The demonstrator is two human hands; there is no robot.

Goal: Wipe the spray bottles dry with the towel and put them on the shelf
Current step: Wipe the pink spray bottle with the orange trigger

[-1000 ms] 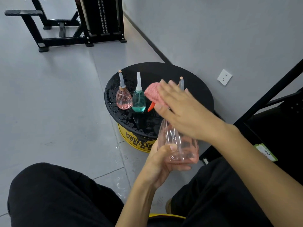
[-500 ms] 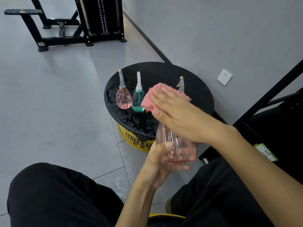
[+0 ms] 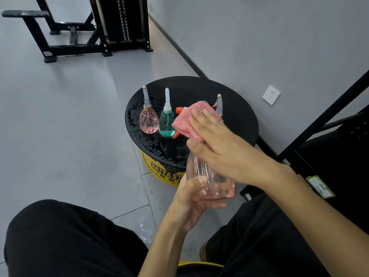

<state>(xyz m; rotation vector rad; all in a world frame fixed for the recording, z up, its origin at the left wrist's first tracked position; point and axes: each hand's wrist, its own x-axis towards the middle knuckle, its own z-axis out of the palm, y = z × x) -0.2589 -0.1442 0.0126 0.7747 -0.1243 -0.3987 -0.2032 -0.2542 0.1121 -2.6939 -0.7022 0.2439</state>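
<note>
My left hand [image 3: 189, 198] grips the base of a clear pink spray bottle [image 3: 211, 182] from below, holding it upright over my lap. My right hand [image 3: 221, 144] presses a pink towel [image 3: 191, 120] over the bottle's top; its orange trigger [image 3: 176, 134] and orange nozzle [image 3: 179, 110] poke out from under the cloth. On the wet round black table [image 3: 239, 120] stand a small pink bottle [image 3: 148, 121] and a teal bottle [image 3: 166, 124]. A third bottle's nozzle [image 3: 219, 102] shows behind the towel.
The table sits on a yellow base [image 3: 159, 170]. A black metal shelf frame [image 3: 329, 120] rises at the right, beside a grey wall with a socket [image 3: 271, 95]. Black gym equipment [image 3: 95, 27] stands far back. My black-trousered knees fill the bottom edge.
My right hand has slid the towel from the bottle's left side up and over the spray head, spreading it wider. My left hand and the bottle have stayed almost still.
</note>
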